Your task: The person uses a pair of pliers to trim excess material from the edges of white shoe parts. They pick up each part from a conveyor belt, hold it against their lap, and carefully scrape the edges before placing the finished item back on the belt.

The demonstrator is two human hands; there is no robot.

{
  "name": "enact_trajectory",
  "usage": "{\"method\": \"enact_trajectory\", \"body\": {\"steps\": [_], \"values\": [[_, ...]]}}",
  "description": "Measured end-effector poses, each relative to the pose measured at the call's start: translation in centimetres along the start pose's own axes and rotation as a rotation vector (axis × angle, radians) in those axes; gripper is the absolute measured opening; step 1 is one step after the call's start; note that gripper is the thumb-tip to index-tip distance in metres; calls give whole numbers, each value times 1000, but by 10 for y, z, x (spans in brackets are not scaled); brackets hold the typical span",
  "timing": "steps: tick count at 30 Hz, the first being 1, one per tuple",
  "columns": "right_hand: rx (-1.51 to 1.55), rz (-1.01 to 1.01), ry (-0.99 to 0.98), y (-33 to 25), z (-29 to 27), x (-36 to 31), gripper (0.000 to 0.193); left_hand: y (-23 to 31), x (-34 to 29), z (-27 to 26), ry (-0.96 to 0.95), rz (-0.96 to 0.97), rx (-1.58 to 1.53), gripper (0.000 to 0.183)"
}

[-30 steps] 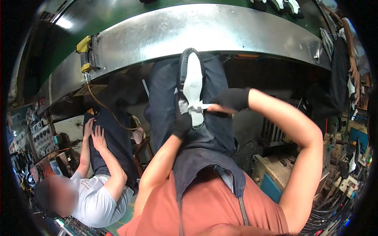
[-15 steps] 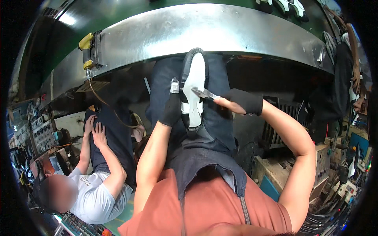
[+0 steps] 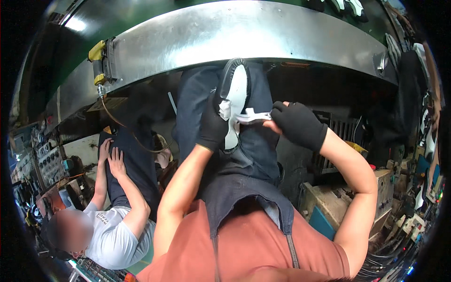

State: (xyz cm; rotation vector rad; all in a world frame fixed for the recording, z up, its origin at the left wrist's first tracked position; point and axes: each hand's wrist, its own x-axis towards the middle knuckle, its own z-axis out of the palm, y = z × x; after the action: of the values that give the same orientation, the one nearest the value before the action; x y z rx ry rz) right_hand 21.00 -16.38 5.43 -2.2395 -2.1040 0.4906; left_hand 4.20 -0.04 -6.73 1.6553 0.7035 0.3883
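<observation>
A shoe [image 3: 239, 84] lies sole side up across my lap, its toe toward the bench. It has a white bottom and a gathered black edge round the toe. My left hand [image 3: 213, 128], in a black fingerless glove with a white-wrapped digit, grips the shoe's left side. The wrapped digit rests over the white bottom. In my right hand [image 3: 298, 124], also gloved, is a silver tool that looks like pincers [image 3: 253, 115]. Its jaws touch or hover over the shoe's right edge near the middle; contact is hard to tell.
A metal-edged bench [image 3: 225, 35] curves across the front. On its left lies a yellow and black air stapler [image 3: 97, 63] with a hose [image 3: 117, 124]. More shoes [image 3: 350, 7] sit at the far right. A co-worker [image 3: 115, 230] sits at left; a worn wooden box [image 3: 324, 202] stands at right.
My left hand has slid forward along the shoe, its wrapped digit now over the white bottom. My right hand has turned and shifted right, bringing the pincers from mid-bottom to the right edge.
</observation>
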Motion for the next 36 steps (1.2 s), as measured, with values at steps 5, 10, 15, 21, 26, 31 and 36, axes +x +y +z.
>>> {"method": "enact_trajectory", "body": {"steps": [5,10,15,21,26,31,36], "values": [[335,-559,222,-28,2,32,34,6,-8,-21,-363,40,-42,72],[261,42,-51,0,24,4,40,6,-12,-42,-608,46,15,69],[593,265,-1,-8,38,-28,38,8,7,-8,-117,-216,-210,45],[547,-127,243,-23,-2,27,27,39,-6,-16,-380,14,-51,48],[264,-2,195,-43,-31,15,36,-3,-15,-28,-425,277,102,67],[685,329,16,-10,33,14,53,27,-16,-21,-236,-43,-72,93],[1527,931,132,-63,156,-69,76,16,-2,-14,-177,-115,-415,81]]}}
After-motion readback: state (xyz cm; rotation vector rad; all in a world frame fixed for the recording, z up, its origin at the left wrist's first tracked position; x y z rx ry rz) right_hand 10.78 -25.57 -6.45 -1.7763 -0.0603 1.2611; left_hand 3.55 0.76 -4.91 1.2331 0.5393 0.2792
